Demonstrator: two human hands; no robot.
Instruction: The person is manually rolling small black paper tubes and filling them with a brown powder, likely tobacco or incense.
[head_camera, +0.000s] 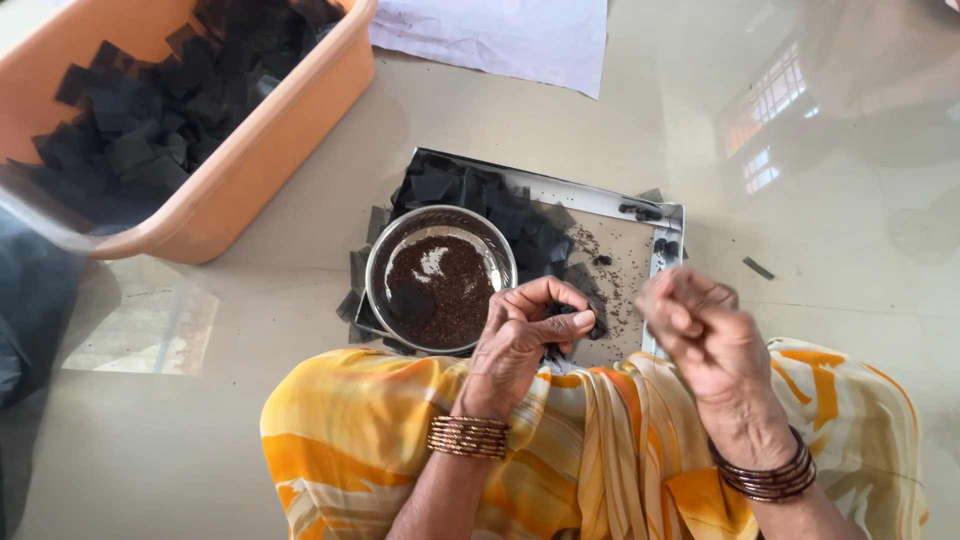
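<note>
Head view, single frame.

Item 1: left hand (525, 335), curled over the near edge of the steel tray (668, 225). Fingers (560, 296) closed round a small black square (583, 319), pinched between thumb and fingertips; the piece shows only at the thumb tip, the rest hidden inside the curl.

Item 2: right hand (700, 335), raised just right of the left, motion-blurred. Fingers loosely bunched; whether they hold anything cannot be told. They are near the pinched piece but apart from it.

Item 3: round steel bowl (440, 278), on the tray's left part, touching the left knuckles' side; holds dark brown granules (455, 290) with one black piece lying in them.

Item 4: heap of black squares (480, 200) on the tray behind the bowl; loose grains scattered on the tray's bare right part.

Item 5: orange tub (260, 150), upper left on the floor, filled with more black squares.

Item 6: white sheet (500, 35), top centre.

Step in hand, judged: one square is being folded or filled with granules at the tray's near edge. The next move seems to call for the right fingers to come onto the piece and steady it without spilling the grains.
</note>
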